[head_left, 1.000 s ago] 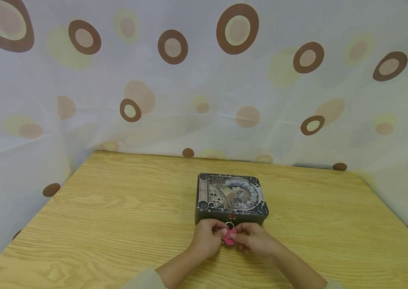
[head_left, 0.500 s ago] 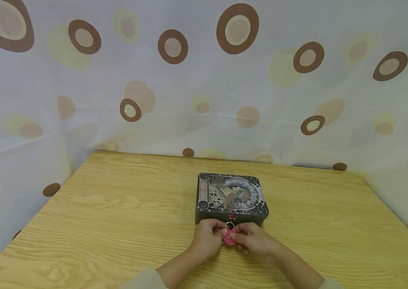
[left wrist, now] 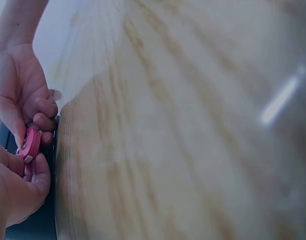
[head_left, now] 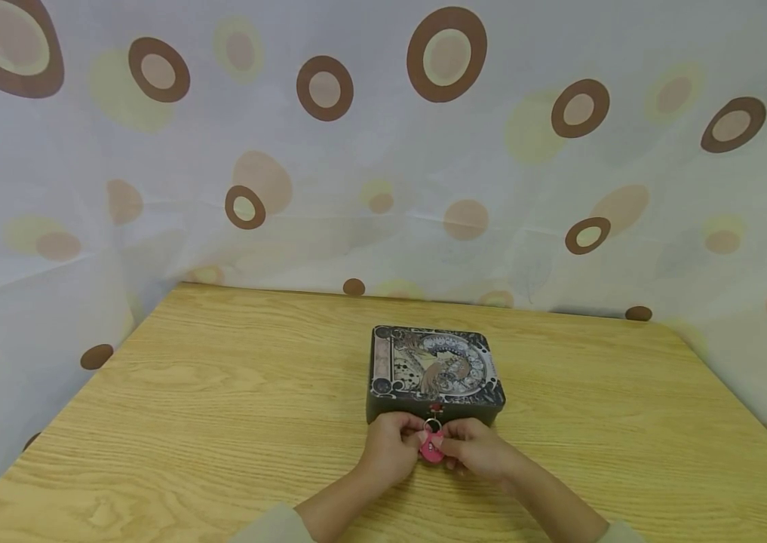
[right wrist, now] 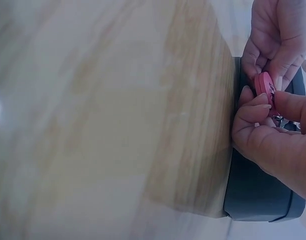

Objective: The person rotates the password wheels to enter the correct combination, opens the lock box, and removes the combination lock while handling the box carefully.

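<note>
A pink combination padlock (head_left: 432, 450) hangs by its metal shackle at the red clasp (head_left: 436, 408) on the front of a dark box. The box (head_left: 434, 366) has an ornate picture on its lid, which is down. From the left, my left hand (head_left: 388, 450) pinches the padlock's edge between thumb and fingers. My right hand (head_left: 481, 450) pinches the other side, its thumb lying over the face with the number dials. In the right wrist view the padlock (right wrist: 265, 90) sits between both sets of fingertips, close against the box's dark front (right wrist: 258, 187).
The box stands on a wood-grain table (head_left: 254, 392). A pale curtain (head_left: 383, 151) with brown and yellow circles hangs behind the table and along both sides. Light sleeves (head_left: 274, 526) cover the forearms at the bottom edge.
Both hands keep their grip in nearly the same place. The padlock and its shackle have shifted very slightly downward; the box has not moved.
</note>
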A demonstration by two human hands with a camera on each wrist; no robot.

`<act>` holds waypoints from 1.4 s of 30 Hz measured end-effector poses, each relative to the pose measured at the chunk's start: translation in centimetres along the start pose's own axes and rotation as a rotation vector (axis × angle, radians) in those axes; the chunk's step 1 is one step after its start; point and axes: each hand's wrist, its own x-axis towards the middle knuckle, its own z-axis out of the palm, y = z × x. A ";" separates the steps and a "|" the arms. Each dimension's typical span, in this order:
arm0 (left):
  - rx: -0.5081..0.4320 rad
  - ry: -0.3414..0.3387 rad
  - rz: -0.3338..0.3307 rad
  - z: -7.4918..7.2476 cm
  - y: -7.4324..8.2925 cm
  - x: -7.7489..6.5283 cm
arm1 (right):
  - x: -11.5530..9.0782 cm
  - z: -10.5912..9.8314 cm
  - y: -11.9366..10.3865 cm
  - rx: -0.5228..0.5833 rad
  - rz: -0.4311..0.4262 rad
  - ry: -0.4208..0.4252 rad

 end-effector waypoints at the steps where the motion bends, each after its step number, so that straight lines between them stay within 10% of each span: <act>1: -0.001 0.000 0.002 0.0 0.0 0.0 | 0.0 0.0 0.0 0.001 0.002 0.004; 42: -0.006 0.001 -0.042 0.0 0.1 0.0 | -0.6 -0.7 0.2 -0.009 -0.012 -0.011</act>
